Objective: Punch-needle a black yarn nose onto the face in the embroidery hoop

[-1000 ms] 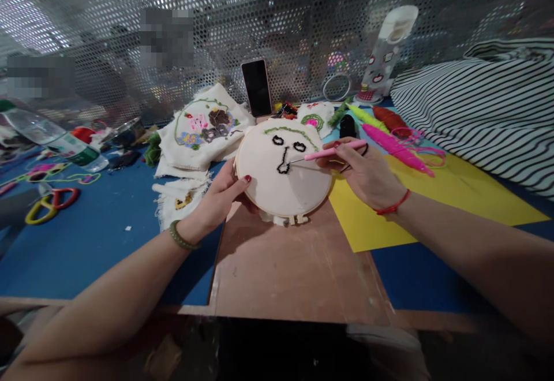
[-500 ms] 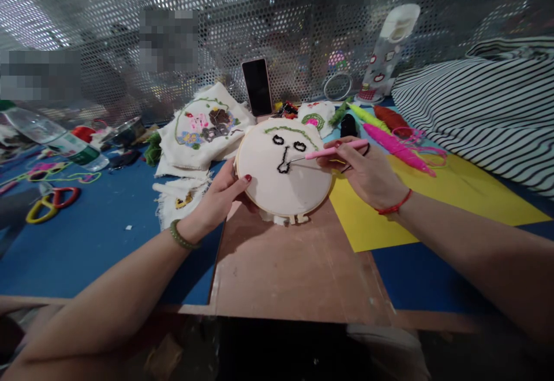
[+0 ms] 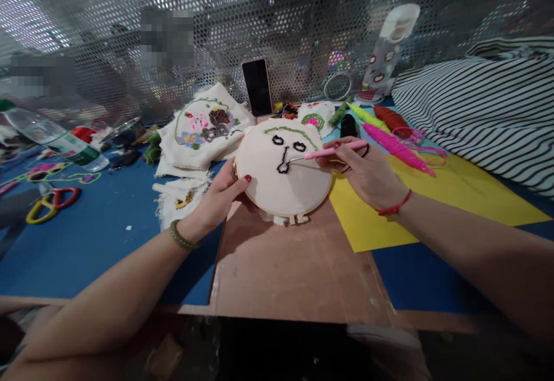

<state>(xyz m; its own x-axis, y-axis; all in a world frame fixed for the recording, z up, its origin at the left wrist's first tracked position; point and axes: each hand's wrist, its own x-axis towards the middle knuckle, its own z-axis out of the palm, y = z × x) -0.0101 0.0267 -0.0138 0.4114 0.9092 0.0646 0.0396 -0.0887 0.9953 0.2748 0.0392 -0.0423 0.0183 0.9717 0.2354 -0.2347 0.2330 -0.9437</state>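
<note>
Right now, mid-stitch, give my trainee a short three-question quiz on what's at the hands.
1. True or false: the left hand grips the embroidery hoop at its left rim.
2. What does the right hand hold? A) scissors B) pink punch needle C) phone
3. Fill in: the needle's metal tip meets the cloth beside the ____ stitched outline.

Key
1. True; thumb on the cloth face, fingers behind.
2. B; pinched in the fingers, pointing left.
3. Black; the loop below the two eye shapes.
</note>
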